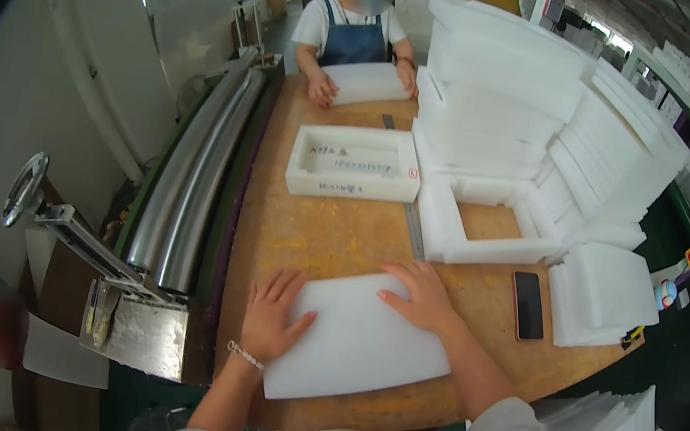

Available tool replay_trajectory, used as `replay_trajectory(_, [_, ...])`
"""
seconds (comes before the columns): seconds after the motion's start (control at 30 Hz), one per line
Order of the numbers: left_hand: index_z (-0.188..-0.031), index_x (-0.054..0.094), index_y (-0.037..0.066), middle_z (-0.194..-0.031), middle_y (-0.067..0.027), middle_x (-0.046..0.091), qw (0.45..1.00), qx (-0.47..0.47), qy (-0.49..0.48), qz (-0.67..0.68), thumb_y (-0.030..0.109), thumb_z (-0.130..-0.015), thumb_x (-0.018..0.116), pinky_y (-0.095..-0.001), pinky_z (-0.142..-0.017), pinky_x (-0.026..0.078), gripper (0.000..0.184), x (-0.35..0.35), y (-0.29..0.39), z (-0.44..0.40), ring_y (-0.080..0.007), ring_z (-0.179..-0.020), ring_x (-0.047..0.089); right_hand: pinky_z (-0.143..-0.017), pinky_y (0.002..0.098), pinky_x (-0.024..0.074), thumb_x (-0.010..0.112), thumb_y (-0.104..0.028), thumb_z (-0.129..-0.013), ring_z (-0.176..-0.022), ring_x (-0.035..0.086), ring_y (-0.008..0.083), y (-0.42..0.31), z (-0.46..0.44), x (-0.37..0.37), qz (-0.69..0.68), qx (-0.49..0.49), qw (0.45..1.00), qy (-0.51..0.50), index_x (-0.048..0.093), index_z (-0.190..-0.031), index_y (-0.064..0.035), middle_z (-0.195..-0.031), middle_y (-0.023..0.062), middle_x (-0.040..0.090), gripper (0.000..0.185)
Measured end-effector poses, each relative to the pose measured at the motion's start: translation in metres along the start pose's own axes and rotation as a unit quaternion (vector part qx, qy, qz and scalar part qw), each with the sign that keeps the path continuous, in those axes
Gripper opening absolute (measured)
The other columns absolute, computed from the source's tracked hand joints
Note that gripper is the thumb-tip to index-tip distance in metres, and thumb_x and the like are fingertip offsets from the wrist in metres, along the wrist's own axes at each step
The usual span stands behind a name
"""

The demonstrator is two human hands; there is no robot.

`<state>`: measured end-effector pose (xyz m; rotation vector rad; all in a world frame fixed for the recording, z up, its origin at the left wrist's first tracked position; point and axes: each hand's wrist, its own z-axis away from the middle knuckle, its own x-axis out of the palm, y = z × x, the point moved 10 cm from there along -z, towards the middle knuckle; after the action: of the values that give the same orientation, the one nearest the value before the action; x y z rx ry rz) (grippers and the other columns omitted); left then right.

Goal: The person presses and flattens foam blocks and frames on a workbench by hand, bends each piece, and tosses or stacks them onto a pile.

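Observation:
A white foam sheet lies flat on the wooden table, close to my body. My left hand rests on its left edge with the fingers stretched out and the thumb over the sheet. On the upper right part of the same sheet lies my right hand, its fingers extended toward the far edge. Beyond my hands sits a white foam box with handwriting on it. To its right is a foam frame with a rectangular opening.
Tall stacks of foam sheets stand at the back right. A phone and a smaller foam pile are on the right. Metal rollers with a handwheel run along the left. A co-worker across the table holds a foam piece.

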<state>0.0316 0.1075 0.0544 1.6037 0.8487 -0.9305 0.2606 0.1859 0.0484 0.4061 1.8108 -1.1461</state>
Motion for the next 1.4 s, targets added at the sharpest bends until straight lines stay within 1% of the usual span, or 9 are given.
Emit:
replay_trajectory(0.27, [-0.149, 0.043, 0.01, -0.159, -0.0101, 0.036, 0.986, 0.03, -0.004, -0.164, 0.041, -0.095, 0.057, -0.0676, -0.116, 0.016, 0.064, -0.016, 0.046, 0.028, -0.0301, -0.149, 0.029, -0.117, 0.0631, 0.0169, 0.064, -0.031, -0.092, -0.134, 0.043, 0.0277, -0.067, 0.032, -0.009, 0.072, -0.074, 0.993, 0.057, 0.054, -0.136, -0.0129, -0.141, 0.0076, 0.052, 0.049])
replay_trajectory(0.33, [-0.15, 0.042, 0.01, -0.16, -0.0095, 0.034, 0.996, 0.077, -0.017, -0.035, 0.039, -0.094, 0.058, -0.067, -0.117, 0.014, 0.065, -0.018, 0.077, 0.045, -0.0313, -0.15, 0.028, -0.117, 0.0646, 0.0146, 0.061, -0.033, -0.093, -0.141, 0.038, 0.0295, -0.104, 0.051, 0.006, 0.052, -0.087, 0.995, -0.005, 0.053, -0.139, -0.0138, -0.15, 0.0074, 0.045, 0.05])
replay_trajectory(0.83, [-0.153, 0.037, 0.01, -0.163, -0.0098, 0.028, 0.995, -0.004, -0.058, -0.086, 0.044, -0.096, 0.054, -0.0664, -0.118, 0.009, 0.069, -0.01, 0.033, 0.08, -0.0346, -0.153, 0.016, -0.116, 0.0675, 0.0133, 0.056, -0.038, -0.096, -0.151, 0.021, 0.0329, -0.045, 0.08, -0.004, 0.114, 0.007, 0.993, 0.001, 0.046, -0.146, -0.0126, -0.158, 0.0075, 0.036, 0.057])
replay_trajectory(0.93, [-0.156, 0.031, 0.009, -0.164, -0.0102, 0.026, 0.996, 0.033, -0.04, -0.068, 0.041, -0.098, 0.052, -0.0678, -0.117, 0.007, 0.069, -0.02, 0.049, 0.048, -0.0328, -0.153, 0.017, -0.116, 0.0667, 0.0151, 0.054, -0.034, -0.097, -0.148, 0.027, 0.0328, -0.063, 0.048, -0.018, 0.108, 0.002, 0.993, 0.043, 0.045, -0.145, -0.0108, -0.154, 0.01, 0.04, 0.054])
replay_trajectory(1.0, [-0.157, 0.026, 0.008, -0.163, -0.0113, 0.027, 0.987, 0.146, 0.062, -0.013, 0.038, -0.101, 0.047, -0.0701, -0.116, 0.007, 0.067, -0.044, 0.088, 0.004, -0.0287, -0.153, 0.02, -0.116, 0.0672, 0.0161, 0.052, -0.029, -0.097, -0.143, 0.035, 0.0331, -0.1, 0.009, -0.027, 0.076, -0.139, 0.984, 0.077, 0.046, -0.143, -0.0089, -0.152, 0.0109, 0.042, 0.05])
replay_trajectory(1.1, [-0.155, 0.03, 0.007, -0.16, -0.0112, 0.034, 0.994, 0.077, 0.075, 0.013, 0.035, -0.102, 0.043, -0.07, -0.116, 0.008, 0.061, 0.002, 0.059, -0.062, -0.0261, -0.151, 0.027, -0.112, 0.0641, 0.0261, 0.05, -0.025, -0.096, -0.13, 0.048, 0.0341, -0.08, -0.054, 0.0, 0.089, -0.113, 0.984, 0.108, 0.048, -0.139, -0.0089, -0.141, 0.0123, 0.054, 0.046])
replay_trajectory(1.17, [-0.152, 0.034, 0.009, -0.155, -0.0096, 0.042, 0.998, -0.019, 0.024, -0.051, 0.038, -0.102, 0.041, -0.0692, -0.116, 0.013, 0.059, 0.045, 0.015, -0.096, -0.0269, -0.146, 0.036, -0.097, 0.0583, 0.0417, 0.051, -0.022, -0.094, -0.11, 0.06, 0.0367, -0.038, -0.088, 0.038, 0.132, 0.018, 0.991, -0.034, 0.053, -0.131, -0.0092, -0.119, 0.0133, 0.067, 0.039])
replay_trajectory(1.23, [-0.151, 0.037, 0.012, -0.152, -0.0075, 0.046, 0.989, -0.11, -0.091, -0.024, 0.04, -0.101, 0.039, -0.0694, -0.115, 0.017, 0.057, 0.054, 0.0, -0.096, -0.0273, -0.139, 0.044, -0.08, 0.0535, 0.0478, 0.052, -0.021, -0.093, -0.092, 0.064, 0.0392, -0.025, -0.092, 0.052, 0.125, 0.06, 0.99, -0.009, 0.059, -0.122, -0.0107, -0.1, 0.0142, 0.072, 0.032])
replay_trajectory(1.4, [-0.15, 0.039, 0.014, -0.152, -0.0095, 0.046, 0.992, -0.026, -0.062, -0.102, 0.041, -0.1, 0.04, -0.0709, -0.112, 0.02, 0.056, 0.059, 0.017, -0.099, -0.0286, -0.134, 0.048, -0.079, 0.0533, 0.0478, 0.054, -0.022, -0.093, -0.091, 0.066, 0.0363, -0.036, -0.092, 0.045, 0.181, 0.051, 0.982, -0.018, 0.063, -0.116, -0.0094, -0.1, 0.0155, 0.072, 0.028])
